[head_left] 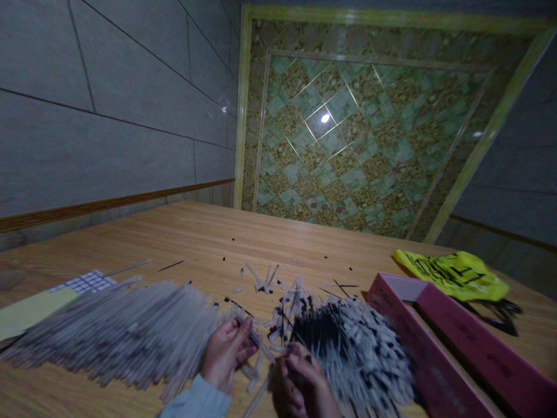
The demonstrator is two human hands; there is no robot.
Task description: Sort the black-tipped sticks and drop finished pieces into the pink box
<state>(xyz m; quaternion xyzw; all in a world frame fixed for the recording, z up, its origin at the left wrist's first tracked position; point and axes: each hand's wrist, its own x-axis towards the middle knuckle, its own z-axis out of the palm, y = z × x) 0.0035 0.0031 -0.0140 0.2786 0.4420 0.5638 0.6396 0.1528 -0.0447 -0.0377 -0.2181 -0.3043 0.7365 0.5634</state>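
My left hand (226,354) is closed, thumb and fingers pinching a thin translucent tube (263,347) that slants down toward my right hand. My right hand (307,377) has its fingers curled together near the tube's lower end; a small dark bit shows at its fingertips, too blurred to name. Left of my left hand lies a wide pile of long clear tubes (126,331). Close by my right hand is a heap of thin black sticks (319,328) and pale, clear-capped pieces (369,342). Short clear and black pieces (265,284) lie scattered beyond both hands.
An open pink box (391,331) stands at the right, with a yellow bag (452,276) with black lettering behind it. On the left lie a checked cloth (89,281) and a pale yellow sheet (39,313). The wooden table (195,226) meets a tiled wall on the left.
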